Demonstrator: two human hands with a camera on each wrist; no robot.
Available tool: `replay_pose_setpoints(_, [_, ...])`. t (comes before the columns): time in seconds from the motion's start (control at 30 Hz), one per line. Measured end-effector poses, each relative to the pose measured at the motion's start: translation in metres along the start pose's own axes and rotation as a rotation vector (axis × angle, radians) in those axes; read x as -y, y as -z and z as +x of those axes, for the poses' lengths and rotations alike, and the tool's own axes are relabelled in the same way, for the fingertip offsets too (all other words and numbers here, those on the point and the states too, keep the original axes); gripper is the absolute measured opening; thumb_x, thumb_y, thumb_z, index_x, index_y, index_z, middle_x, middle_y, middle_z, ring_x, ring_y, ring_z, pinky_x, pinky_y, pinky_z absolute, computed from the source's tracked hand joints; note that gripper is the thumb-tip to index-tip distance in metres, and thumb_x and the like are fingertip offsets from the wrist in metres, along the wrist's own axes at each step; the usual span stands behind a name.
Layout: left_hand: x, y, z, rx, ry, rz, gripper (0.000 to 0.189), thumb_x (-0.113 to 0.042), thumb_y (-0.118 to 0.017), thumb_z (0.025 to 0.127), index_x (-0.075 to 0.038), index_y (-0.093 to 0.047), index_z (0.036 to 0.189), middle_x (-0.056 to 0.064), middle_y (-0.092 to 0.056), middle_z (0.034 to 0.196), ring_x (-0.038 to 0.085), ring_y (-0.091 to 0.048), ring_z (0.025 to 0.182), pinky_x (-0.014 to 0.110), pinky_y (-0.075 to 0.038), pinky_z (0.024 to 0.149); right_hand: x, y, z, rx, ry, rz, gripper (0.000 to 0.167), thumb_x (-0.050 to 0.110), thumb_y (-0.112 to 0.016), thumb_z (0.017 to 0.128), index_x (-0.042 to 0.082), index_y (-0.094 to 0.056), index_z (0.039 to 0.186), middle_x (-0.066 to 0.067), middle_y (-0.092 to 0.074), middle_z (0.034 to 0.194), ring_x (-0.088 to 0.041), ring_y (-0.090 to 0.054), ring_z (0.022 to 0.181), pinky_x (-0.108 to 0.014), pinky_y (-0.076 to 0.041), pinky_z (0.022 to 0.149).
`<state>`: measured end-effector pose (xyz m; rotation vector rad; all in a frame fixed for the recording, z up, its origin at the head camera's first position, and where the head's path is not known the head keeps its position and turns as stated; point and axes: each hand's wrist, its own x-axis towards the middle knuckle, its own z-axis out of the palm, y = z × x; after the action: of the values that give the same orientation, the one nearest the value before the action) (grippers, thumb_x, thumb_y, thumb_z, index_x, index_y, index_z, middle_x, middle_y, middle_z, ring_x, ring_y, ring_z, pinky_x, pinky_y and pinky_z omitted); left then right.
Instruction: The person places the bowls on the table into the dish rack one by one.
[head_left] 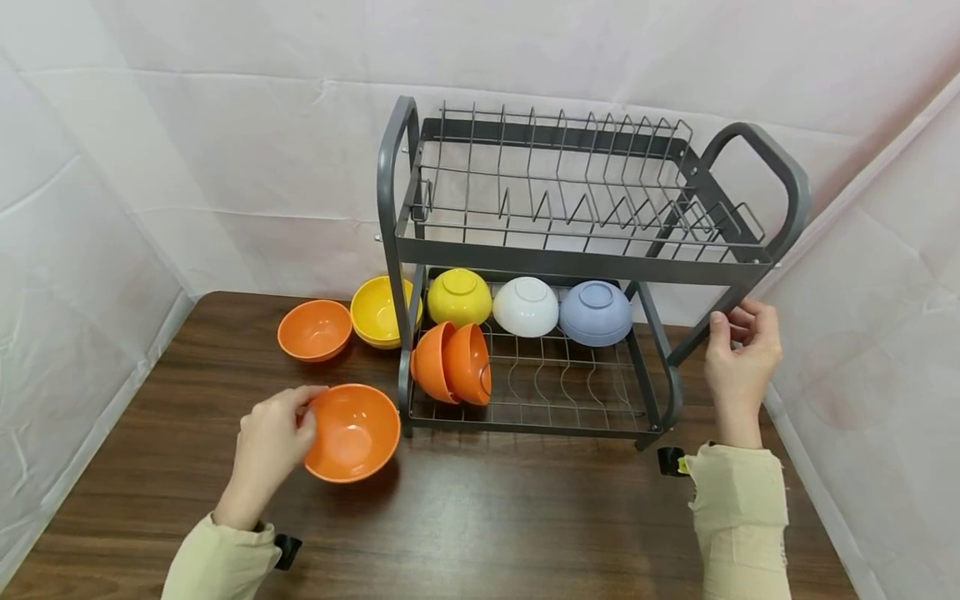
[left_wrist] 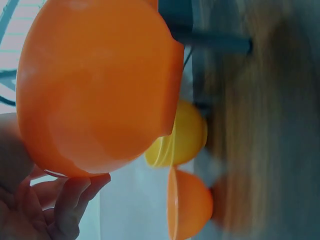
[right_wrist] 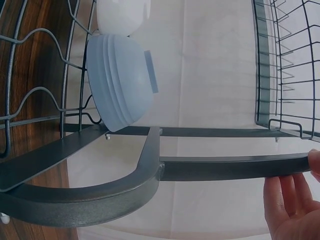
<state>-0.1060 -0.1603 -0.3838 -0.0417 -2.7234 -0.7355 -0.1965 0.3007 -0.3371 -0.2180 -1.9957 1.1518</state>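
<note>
In the head view my left hand (head_left: 272, 442) pinches the rim of an orange bowl (head_left: 352, 433), which hangs above the table left of the dish rack (head_left: 517, 260) with its inside facing up. The left wrist view shows that bowl's underside (left_wrist: 100, 90) from close by, fingers at its rim. My right hand (head_left: 742, 350) grips the right post of the rack, thumb on one side and fingers on the other, as the right wrist view also shows. On the lower tier, two orange bowls (head_left: 468, 364) stand tilted on their sides before upturned yellow (head_left: 459, 297), white (head_left: 526, 307) and lavender-blue (head_left: 596, 313) bowls.
Another orange bowl (head_left: 315, 331) and a yellow bowl (head_left: 375, 315), apparently stacked, sit on the wooden table (head_left: 510, 517) behind my left hand. The upper wire tier (head_left: 555, 192) overhangs the lower one. White cloth (head_left: 225, 150) surrounds the table's back and sides.
</note>
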Motion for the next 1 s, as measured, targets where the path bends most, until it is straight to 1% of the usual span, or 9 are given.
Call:
replay_pose_setpoints(0.1, [-0.008, -0.006, -0.007, 0.041, 0.005, -0.019, 0.023, 0.0, -0.057, 0.077, -0.004, -0.069, 0.097, 0.015, -0.067, 0.087, 0.026, -0.06, 0.067, 0.043, -0.049, 0.055, -0.002, -0.001, 0.001, 0.001, -0.004, 0.001, 0.022, 0.003, -0.056, 0.085, -0.007, -0.056, 0.105, 0.024, -0.051, 0.075, 0.004, -0.047, 0.064, -0.01, -0.039, 0.056])
replay_pose_setpoints(0.23, [-0.018, -0.016, -0.013, 0.037, -0.021, -0.043, 0.022, 0.001, -0.058, 0.076, -0.005, -0.069, 0.094, 0.012, -0.067, 0.087, 0.025, -0.061, 0.068, 0.044, -0.05, 0.059, -0.003, -0.001, 0.002, -0.005, -0.013, 0.0, 0.023, 0.003, -0.056, 0.085, -0.006, -0.056, 0.106, 0.024, -0.051, 0.075, 0.004, -0.047, 0.063, -0.011, -0.038, 0.056])
replay_pose_setpoints(0.47, [-0.033, -0.034, -0.02, 0.002, -0.077, -0.087, 0.022, 0.002, -0.06, 0.073, -0.008, -0.07, 0.09, 0.007, -0.068, 0.082, 0.019, -0.062, 0.064, 0.04, -0.049, 0.055, -0.001, 0.0, 0.0, -0.022, -0.022, -0.021, 0.024, 0.005, -0.056, 0.086, -0.006, -0.056, 0.106, 0.024, -0.05, 0.077, 0.004, -0.047, 0.064, -0.011, -0.039, 0.058])
replay_pose_setpoints(0.6, [-0.043, -0.043, -0.021, 0.009, -0.095, -0.114, 0.024, 0.003, -0.06, 0.072, -0.009, -0.071, 0.089, 0.005, -0.067, 0.081, 0.016, -0.06, 0.062, 0.036, -0.047, 0.054, -0.001, 0.0, -0.001, -0.044, -0.024, -0.026, 0.023, 0.006, -0.057, 0.085, -0.005, -0.056, 0.105, 0.026, -0.049, 0.077, 0.004, -0.047, 0.064, -0.01, -0.039, 0.058])
replay_pose_setpoints(0.7, [-0.05, -0.048, -0.022, 0.028, -0.092, -0.138, 0.025, 0.004, -0.06, 0.071, -0.01, -0.071, 0.089, 0.004, -0.067, 0.081, 0.014, -0.06, 0.063, 0.034, -0.047, 0.054, -0.001, -0.001, -0.001, -0.048, -0.016, -0.029, 0.023, 0.007, -0.057, 0.086, -0.004, -0.056, 0.106, 0.025, -0.049, 0.078, 0.005, -0.047, 0.065, -0.01, -0.04, 0.058])
replay_pose_setpoints(0.8, [-0.055, -0.052, -0.021, 0.055, -0.083, -0.149, 0.025, 0.004, -0.061, 0.071, -0.01, -0.071, 0.089, 0.003, -0.067, 0.081, 0.012, -0.057, 0.059, 0.031, -0.045, 0.053, -0.001, 0.0, -0.002, -0.035, -0.001, -0.03, 0.024, 0.006, -0.057, 0.085, -0.003, -0.058, 0.108, 0.02, -0.052, 0.081, 0.005, -0.048, 0.066, -0.009, -0.039, 0.059])
replay_pose_setpoints(0.87, [-0.057, -0.054, -0.021, 0.079, -0.071, -0.154, 0.026, 0.004, -0.06, 0.072, -0.011, -0.07, 0.09, 0.003, -0.067, 0.08, 0.009, -0.051, 0.055, 0.028, -0.042, 0.05, 0.001, 0.001, -0.005, -0.015, 0.023, -0.05, 0.028, 0.003, -0.057, 0.084, -0.001, -0.058, 0.112, 0.011, -0.057, 0.089, 0.006, -0.048, 0.07, -0.007, -0.041, 0.062])
replay_pose_setpoints(0.97, [-0.061, -0.055, -0.021, 0.113, -0.048, -0.162, 0.026, 0.003, -0.06, 0.072, -0.011, -0.07, 0.091, 0.003, -0.066, 0.08, 0.007, -0.045, 0.053, 0.025, -0.038, 0.049, 0.007, 0.002, -0.017, 0.008, 0.087, -0.078, 0.041, 0.0, -0.059, 0.082, 0.004, -0.055, 0.122, -0.003, -0.056, 0.104, 0.003, -0.048, 0.079, -0.01, -0.044, 0.073])
replay_pose_setpoints(1.0, [-0.063, -0.056, -0.021, 0.123, -0.043, -0.166, 0.025, 0.003, -0.06, 0.073, -0.011, -0.07, 0.091, 0.003, -0.066, 0.081, 0.007, -0.043, 0.052, 0.023, -0.037, 0.048, 0.01, 0.002, -0.022, 0.011, 0.123, -0.084, 0.046, -0.002, -0.061, 0.08, 0.005, -0.053, 0.125, -0.008, -0.054, 0.111, 0.001, -0.048, 0.084, -0.011, -0.044, 0.078])
